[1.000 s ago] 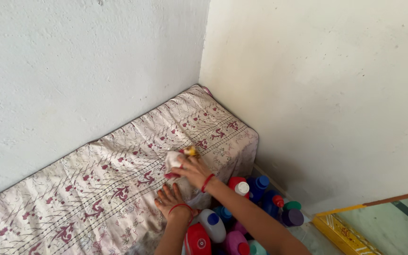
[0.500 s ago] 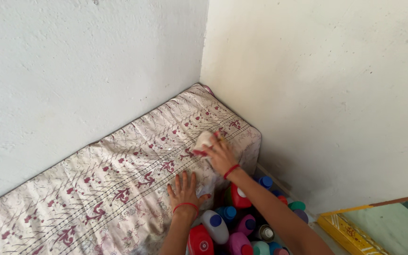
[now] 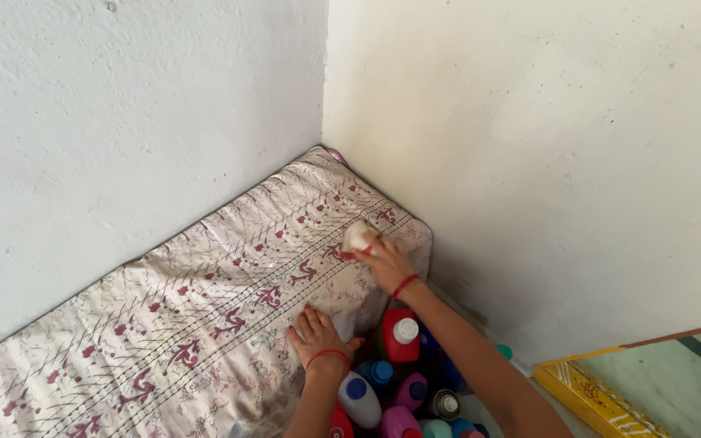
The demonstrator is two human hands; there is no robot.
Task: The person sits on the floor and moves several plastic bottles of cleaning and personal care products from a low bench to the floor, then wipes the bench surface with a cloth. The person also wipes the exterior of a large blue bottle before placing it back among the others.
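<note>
A low mattress covered in a cream sheet with maroon floral print (image 3: 204, 308) lies pushed into the corner of two rough whitewashed walls (image 3: 123, 122). On the floor at its near edge stands a cluster of coloured plastic bottles (image 3: 399, 365), and a yellow patterned frame (image 3: 586, 397) lies further right. The right hand (image 3: 387, 264) has its grip closed around a small crumpled white cloth (image 3: 357, 237), pressed on the sheet near the mattress's far right end. The left hand (image 3: 316, 332) lies flat and open on the sheet by the near edge, holding nothing. Since half a second ago the cloth has stayed at about the same spot on the sheet, and the left hand remains planted.
</note>
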